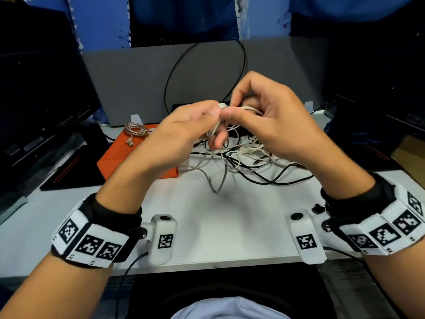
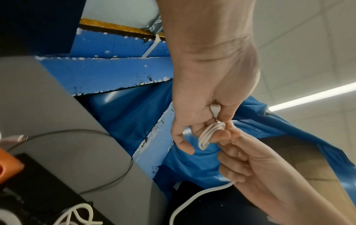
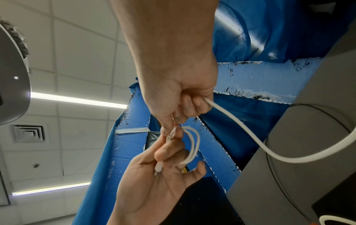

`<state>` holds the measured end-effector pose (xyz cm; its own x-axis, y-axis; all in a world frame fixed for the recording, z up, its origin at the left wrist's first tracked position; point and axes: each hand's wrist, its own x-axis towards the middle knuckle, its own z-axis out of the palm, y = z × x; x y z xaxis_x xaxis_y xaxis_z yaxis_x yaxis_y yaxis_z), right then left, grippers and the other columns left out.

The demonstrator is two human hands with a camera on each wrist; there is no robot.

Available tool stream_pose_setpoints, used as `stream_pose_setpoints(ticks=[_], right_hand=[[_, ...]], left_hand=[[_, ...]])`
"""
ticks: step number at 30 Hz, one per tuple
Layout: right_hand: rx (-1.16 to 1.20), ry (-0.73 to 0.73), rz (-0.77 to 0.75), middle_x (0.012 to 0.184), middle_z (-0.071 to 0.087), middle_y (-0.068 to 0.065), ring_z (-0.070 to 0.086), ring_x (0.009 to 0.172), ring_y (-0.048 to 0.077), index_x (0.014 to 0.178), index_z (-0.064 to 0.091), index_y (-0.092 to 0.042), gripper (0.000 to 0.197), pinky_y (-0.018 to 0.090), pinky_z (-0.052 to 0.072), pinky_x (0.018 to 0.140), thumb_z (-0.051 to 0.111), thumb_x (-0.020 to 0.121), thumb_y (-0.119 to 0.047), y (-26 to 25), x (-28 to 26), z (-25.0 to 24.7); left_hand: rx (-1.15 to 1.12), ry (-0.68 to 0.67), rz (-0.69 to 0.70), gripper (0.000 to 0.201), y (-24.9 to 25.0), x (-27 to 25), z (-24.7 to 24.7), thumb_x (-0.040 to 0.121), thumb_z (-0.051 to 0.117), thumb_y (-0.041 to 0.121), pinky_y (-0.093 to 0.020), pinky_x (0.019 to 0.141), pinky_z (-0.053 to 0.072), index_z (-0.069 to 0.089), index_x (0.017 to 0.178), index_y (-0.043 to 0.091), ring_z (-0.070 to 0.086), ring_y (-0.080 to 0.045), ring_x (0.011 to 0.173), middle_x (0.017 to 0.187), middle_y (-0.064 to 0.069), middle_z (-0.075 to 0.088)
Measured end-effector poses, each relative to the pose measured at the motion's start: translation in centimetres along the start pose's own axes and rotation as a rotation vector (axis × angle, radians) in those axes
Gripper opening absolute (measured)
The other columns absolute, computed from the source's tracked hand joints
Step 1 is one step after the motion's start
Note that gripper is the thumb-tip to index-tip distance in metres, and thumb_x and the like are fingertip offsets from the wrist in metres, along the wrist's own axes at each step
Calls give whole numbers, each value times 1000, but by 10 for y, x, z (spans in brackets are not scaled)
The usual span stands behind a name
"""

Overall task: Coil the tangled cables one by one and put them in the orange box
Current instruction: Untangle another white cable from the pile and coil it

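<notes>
White cable [image 2: 207, 137] loops sit pinched between your left hand [image 1: 181, 132] and right hand [image 1: 271, 120]. Only your right-wrist view shows its plug [image 3: 159, 168], lower centre.

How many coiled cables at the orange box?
1: a braided silver cable, coiled at the orange box's far-left corner. The left hand covers part of the box; more may be hidden.

From above, the left hand [image 1: 184, 125] and right hand [image 1: 264, 118] cover most of the white cable [image 1: 243, 108] they pinch, so its loops cannot be counted there. The left forearm hides the near right corner of the orange box [image 1: 119, 155]. Behind the hands, the cable pile [image 1: 250, 155] is too knotted to separate strands.
</notes>
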<state>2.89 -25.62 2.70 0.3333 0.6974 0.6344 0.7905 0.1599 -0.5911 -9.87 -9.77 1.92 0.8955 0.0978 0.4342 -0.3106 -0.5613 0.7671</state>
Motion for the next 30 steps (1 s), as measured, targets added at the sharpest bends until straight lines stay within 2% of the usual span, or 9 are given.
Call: stream_pose_setpoints(ticks=[3, 5, 9, 11, 14, 24, 26, 28, 30], right_hand=[[-67, -65, -19, 69, 57, -9, 53, 63, 8, 115, 65, -23, 22, 36, 46, 63, 57, 104, -41, 3, 1, 2], [-93, -89, -12, 80, 66, -2, 62, 73, 9, 110, 69, -19, 33, 38, 50, 68, 47, 107, -44, 5, 3, -1], [-145, -56, -24, 72, 54, 13, 47, 65, 24, 86, 66, -9, 45, 39, 39, 61, 46, 108, -43, 5, 3, -7], [-173, -41, -52, 66, 49, 6, 43, 60, 14, 79, 62, -10, 44, 32, 37, 59, 48, 107, -40, 4, 1, -7], [-192, -48, -72, 60, 47, -6, 43, 57, 8, 75, 61, -11, 42, 22, 33, 55, 51, 107, -36, 3, 0, -6], [-147, -75, -107, 65, 55, 3, 47, 59, 9, 75, 63, -12, 41, 22, 37, 56, 53, 107, -36, 0, -1, -3], [-121, -90, -114, 65, 56, 3, 50, 59, 12, 74, 61, -13, 41, 27, 40, 57, 53, 107, -35, -1, -2, -4], [-82, -88, -128, 64, 58, -2, 55, 60, 8, 76, 62, -13, 38, 23, 42, 57, 54, 107, -32, -4, -3, -4], [-43, -44, -132, 66, 58, -12, 57, 62, 2, 82, 63, -13, 31, 13, 40, 61, 53, 108, -27, -4, -1, -3]], left_hand=[[-120, -37, 13, 38, 3, -2, -1, 112, 32, 24, -28, 73, 38, 68, 103, 12, 40, -21, 72, 68, -3, 48], [-158, -54, 22, 34, 3, -2, -2, 111, 34, 23, -27, 69, 38, 63, 103, 8, 40, -17, 68, 66, 1, 47], [-244, -104, 27, 28, 2, -3, 3, 110, 32, 17, -25, 72, 44, 57, 103, 7, 45, -16, 70, 67, 3, 51], [-275, -140, 18, 28, 3, -3, 4, 109, 33, 19, -26, 76, 47, 58, 103, 7, 52, -20, 73, 68, 1, 55], [-319, -184, -19, 36, 6, -6, 3, 106, 35, 27, -27, 78, 50, 63, 104, 6, 60, -27, 77, 68, -4, 61], [-508, -188, -89, 37, 6, -9, 8, 105, 37, 27, -22, 67, 51, 66, 91, 10, 57, -14, 59, 59, 0, 61], [-513, -184, -77, 39, 7, -8, 8, 102, 40, 31, -31, 68, 55, 72, 96, 9, 54, -14, 55, 60, -1, 65], [-505, -171, -46, 39, 6, -8, 8, 102, 41, 32, -59, 83, 50, 74, 93, 14, 52, -17, 56, 60, 0, 65], [-570, -115, -14, 41, 8, -7, 9, 105, 37, 27, -46, 79, 55, 72, 88, 16, 56, -16, 58, 58, 3, 62]])
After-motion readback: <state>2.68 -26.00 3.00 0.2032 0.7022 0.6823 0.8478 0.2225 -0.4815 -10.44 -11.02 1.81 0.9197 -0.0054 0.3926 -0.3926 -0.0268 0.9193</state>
